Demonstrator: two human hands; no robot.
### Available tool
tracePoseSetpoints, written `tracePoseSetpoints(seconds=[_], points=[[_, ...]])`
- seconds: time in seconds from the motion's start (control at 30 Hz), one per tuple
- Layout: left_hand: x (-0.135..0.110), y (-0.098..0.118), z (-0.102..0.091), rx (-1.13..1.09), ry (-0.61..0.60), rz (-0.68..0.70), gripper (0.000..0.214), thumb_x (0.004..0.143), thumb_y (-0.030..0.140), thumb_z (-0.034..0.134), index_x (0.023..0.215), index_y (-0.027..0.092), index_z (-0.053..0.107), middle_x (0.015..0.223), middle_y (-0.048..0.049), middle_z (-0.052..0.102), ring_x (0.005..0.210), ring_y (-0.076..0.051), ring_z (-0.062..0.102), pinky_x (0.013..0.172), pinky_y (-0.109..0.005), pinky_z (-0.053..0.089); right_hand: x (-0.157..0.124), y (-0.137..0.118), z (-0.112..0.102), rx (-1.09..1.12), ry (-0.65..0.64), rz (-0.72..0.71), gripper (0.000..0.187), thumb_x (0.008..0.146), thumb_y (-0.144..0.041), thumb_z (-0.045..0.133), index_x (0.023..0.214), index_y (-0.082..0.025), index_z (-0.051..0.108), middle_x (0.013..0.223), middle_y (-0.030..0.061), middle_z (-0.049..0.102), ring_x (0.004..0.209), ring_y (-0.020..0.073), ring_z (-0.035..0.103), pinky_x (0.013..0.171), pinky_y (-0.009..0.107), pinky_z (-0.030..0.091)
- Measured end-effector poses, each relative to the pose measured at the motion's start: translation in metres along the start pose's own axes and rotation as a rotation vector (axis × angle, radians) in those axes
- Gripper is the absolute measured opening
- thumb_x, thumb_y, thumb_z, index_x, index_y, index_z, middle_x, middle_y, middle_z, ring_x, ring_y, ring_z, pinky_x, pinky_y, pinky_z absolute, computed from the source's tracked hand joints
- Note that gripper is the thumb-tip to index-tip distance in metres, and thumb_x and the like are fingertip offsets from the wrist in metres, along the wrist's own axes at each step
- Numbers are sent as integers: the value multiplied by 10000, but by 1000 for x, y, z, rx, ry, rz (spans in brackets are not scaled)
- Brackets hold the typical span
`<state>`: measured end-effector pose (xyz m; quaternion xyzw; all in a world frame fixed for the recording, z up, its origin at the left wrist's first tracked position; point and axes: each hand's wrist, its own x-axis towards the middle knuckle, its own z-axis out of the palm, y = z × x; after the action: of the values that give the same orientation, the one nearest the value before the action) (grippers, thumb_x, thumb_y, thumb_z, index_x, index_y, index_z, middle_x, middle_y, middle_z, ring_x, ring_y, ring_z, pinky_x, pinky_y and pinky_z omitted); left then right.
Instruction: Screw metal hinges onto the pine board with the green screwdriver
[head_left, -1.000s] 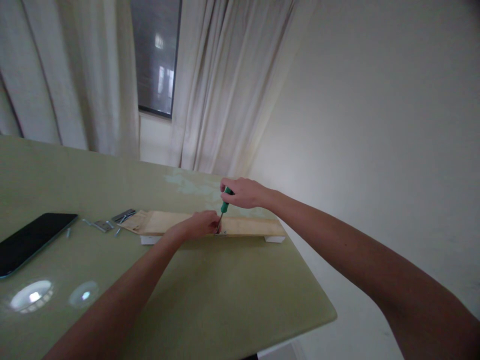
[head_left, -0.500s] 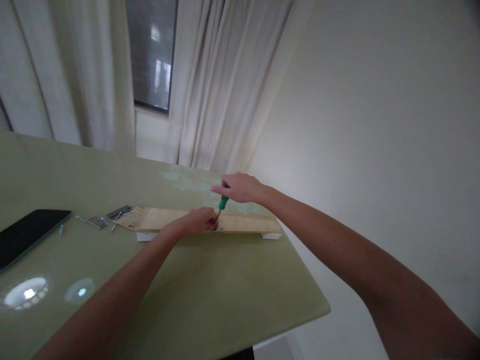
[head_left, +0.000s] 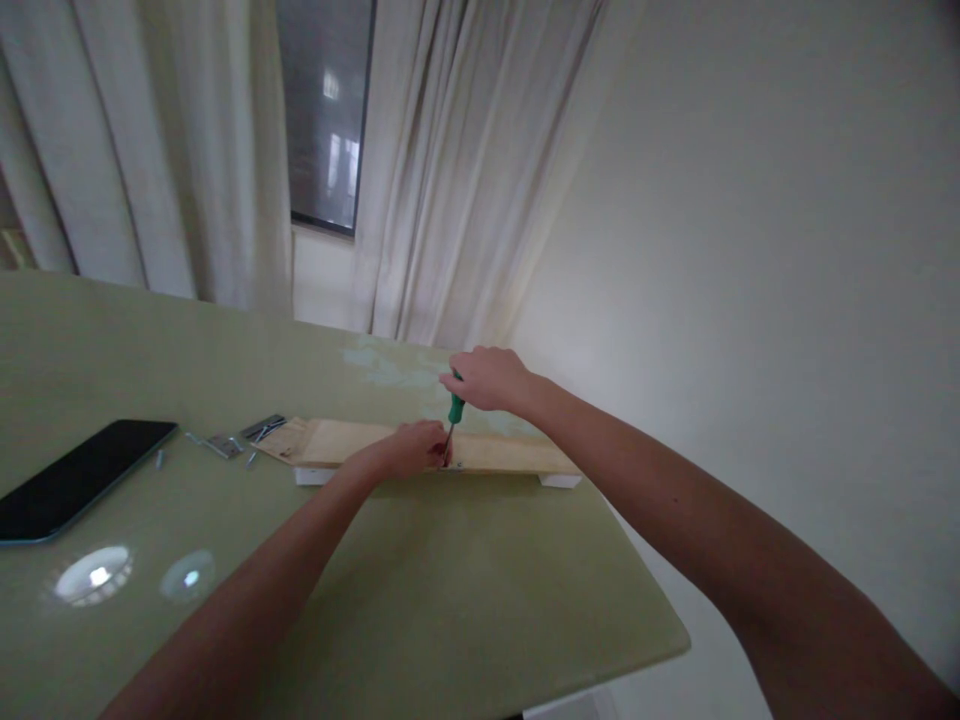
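A long pale wooden board [head_left: 352,442] lies across the green table [head_left: 450,570] on two small white blocks. My right hand [head_left: 491,379] is closed round the green handle of a screwdriver [head_left: 454,412], held upright with its tip down on the board's near edge. My left hand [head_left: 412,447] rests on the board, fingers pinched right at the screwdriver's tip; what they pinch is too small to see.
A dark phone [head_left: 79,477] lies at the left of the table. Metal hinges [head_left: 225,444] and loose screws [head_left: 251,459] sit beside the board's left end. The table's right edge drops off close to the board. Curtains and a window stand behind.
My right hand's fingers shifted round the screwdriver handle, opening a little and closing again. The left hand stayed at the tip. My head moved slightly.
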<state>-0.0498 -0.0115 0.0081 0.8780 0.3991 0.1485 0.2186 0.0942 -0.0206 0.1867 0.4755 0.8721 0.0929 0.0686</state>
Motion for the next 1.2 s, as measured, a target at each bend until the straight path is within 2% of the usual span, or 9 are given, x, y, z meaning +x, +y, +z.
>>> tracePoseSetpoints(seconds=[0.13,0.2,0.27,0.33,0.47,0.63,0.83,1.0,1.2], points=[[2,-2,2,20,5,-23,131,806,148,640,860,203,745,1018,-81,761,991,-244,685,852,-307,492,-4,3,-3,25,-53,-92,261,1004,-399,555,1179,-269,697,1140,71,807,969,238,731,730,292,460],[2,-1,2,22,6,-24,124,808,153,644,867,201,742,1015,-84,757,989,-248,683,854,-311,489,-6,5,-3,20,-48,-65,322,1031,-479,520,1192,-258,689,1150,92,803,964,249,731,724,301,461],[1,0,1,26,7,-27,127,815,163,647,884,201,746,1020,-90,752,1004,-256,679,865,-319,490,-7,6,-1,1,-12,6,465,1073,-554,407,1197,-205,689,1196,173,780,996,299,729,736,339,468],[0,1,0,26,3,-30,140,826,170,643,902,205,755,1031,-88,751,1014,-256,679,879,-321,492,-7,7,1,-6,15,37,503,1092,-541,351,1196,-183,688,1220,208,766,1013,319,724,748,359,469],[-2,3,-2,18,-14,-23,193,848,149,611,921,227,772,1052,-63,758,1006,-224,689,890,-295,494,-6,9,2,29,-9,-39,311,1048,-420,474,1239,-271,669,1145,87,805,936,240,724,719,305,455],[-2,5,-3,21,-5,-22,147,840,162,640,894,214,767,1039,-80,748,1014,-246,683,878,-312,494,-6,9,3,3,25,50,479,1058,-560,418,1145,-198,720,1195,189,776,1009,325,724,750,363,474],[-2,5,-2,5,-2,-21,173,834,150,629,921,208,767,1050,-78,759,1020,-233,686,916,-309,498,-11,7,4,37,15,-12,310,1011,-422,540,1260,-280,658,1166,74,799,973,234,726,749,295,465],[-2,4,-1,2,-3,-33,190,832,140,627,925,219,773,1056,-74,767,1032,-236,692,892,-307,491,-17,2,13,14,100,106,435,1058,-534,438,1200,-192,667,1201,208,762,1052,348,726,821,400,491],[-1,1,1,4,0,-51,152,840,158,638,914,221,756,1031,-65,770,1002,-236,692,861,-305,478,-25,-3,22,93,150,94,257,1033,-362,506,1257,-269,595,1195,66,782,1030,230,728,801,299,478]])
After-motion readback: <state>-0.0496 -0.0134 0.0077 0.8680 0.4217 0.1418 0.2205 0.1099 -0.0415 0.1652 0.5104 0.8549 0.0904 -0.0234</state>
